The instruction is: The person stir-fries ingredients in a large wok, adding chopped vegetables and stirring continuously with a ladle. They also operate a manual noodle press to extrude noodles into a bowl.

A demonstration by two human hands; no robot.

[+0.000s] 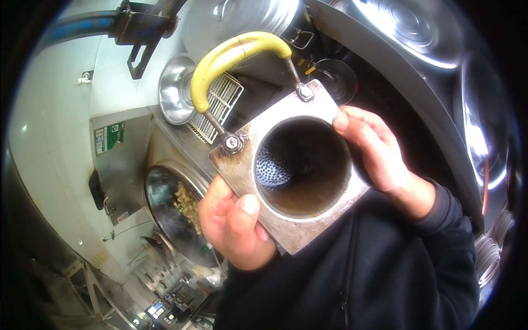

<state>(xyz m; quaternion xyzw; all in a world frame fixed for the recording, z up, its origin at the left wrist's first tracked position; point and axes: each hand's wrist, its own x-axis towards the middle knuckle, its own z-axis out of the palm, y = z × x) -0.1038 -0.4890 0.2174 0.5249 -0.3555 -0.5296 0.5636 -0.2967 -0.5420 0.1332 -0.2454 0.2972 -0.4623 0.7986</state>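
Observation:
I hold up a square steel plate (317, 231) with a round cylinder opening through it, tilted towards me. Small holes dot the perforated metal end (272, 171) deep inside the cylinder; the rest of the interior is dark. A curved handle with a yellow sleeve (237, 53) is bolted to two corners of the plate. My left hand (237, 229) grips the lower left edge, thumb in front. At the upper right edge, my right hand (377, 150) holds the plate between thumb and fingers. Its outer wall is hidden behind the plate.
A wok (163, 198) with diced food (187, 206) sits to the left. Beyond the handle are a steel bowl (171, 90), a white wire rack (225, 99) and a large metal lid (251, 14). A blue metal bar (88, 27) juts in at upper left.

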